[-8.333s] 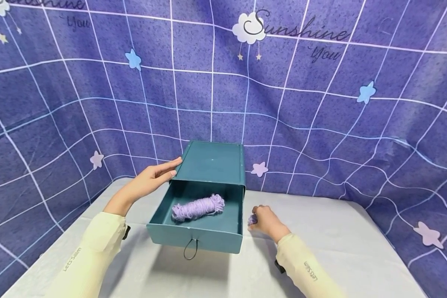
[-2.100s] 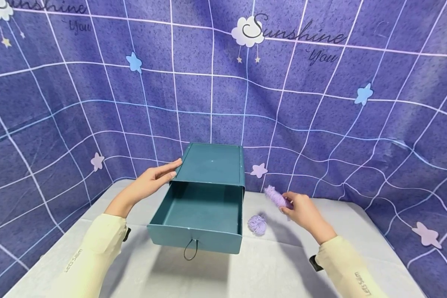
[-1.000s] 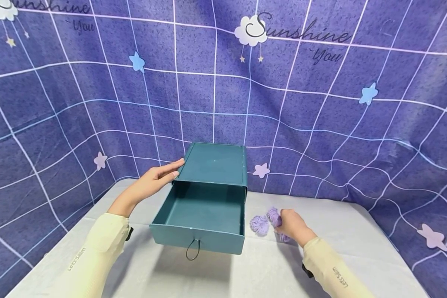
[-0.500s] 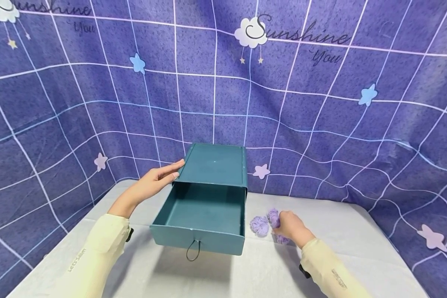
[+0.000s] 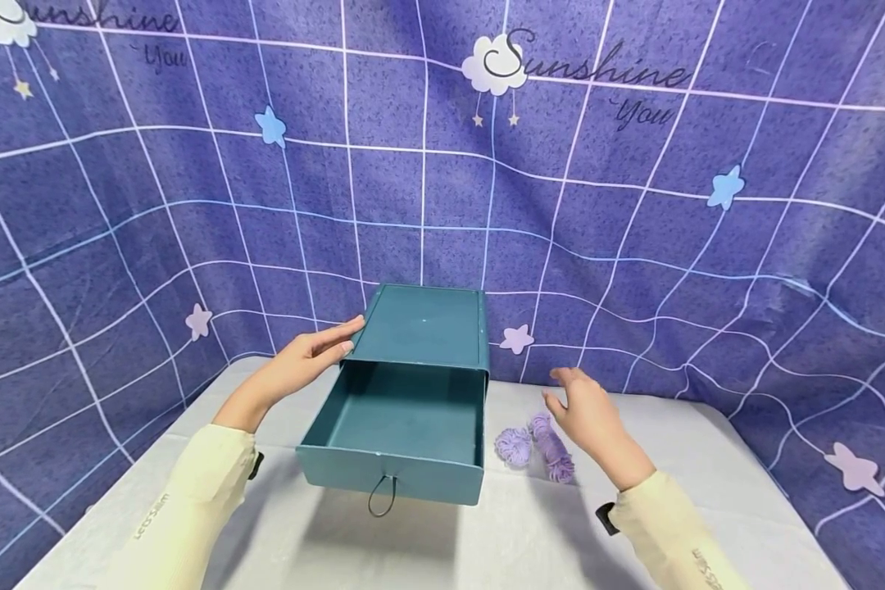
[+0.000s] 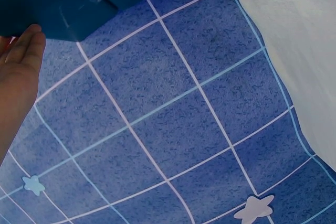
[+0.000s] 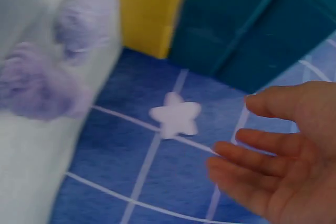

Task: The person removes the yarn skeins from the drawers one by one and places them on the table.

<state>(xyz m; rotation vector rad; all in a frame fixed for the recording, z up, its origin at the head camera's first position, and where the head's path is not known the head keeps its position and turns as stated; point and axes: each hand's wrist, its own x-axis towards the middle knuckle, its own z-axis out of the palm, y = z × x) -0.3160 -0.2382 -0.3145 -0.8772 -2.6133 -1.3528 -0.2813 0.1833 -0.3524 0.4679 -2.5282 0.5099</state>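
Our left hand (image 5: 297, 367), in head view, lies straight-fingered against the teal drawer box (image 5: 422, 326); our right hand (image 5: 592, 415), spread and empty, hovers by a yarn ball (image 5: 514, 447) and skein (image 5: 551, 447) at the open drawer's (image 5: 435, 482) three o'clock. We judge their placing finished; next, the drawer probably needs pushing in. Backdrop (image 5: 383, 188) reads "Sunshine" and "You"; left sleeve (image 5: 192, 483), seemingly "Let's Slim". Left wrist: no legible writing. Right wrist: ball and skein near ten o'clock, blurred.
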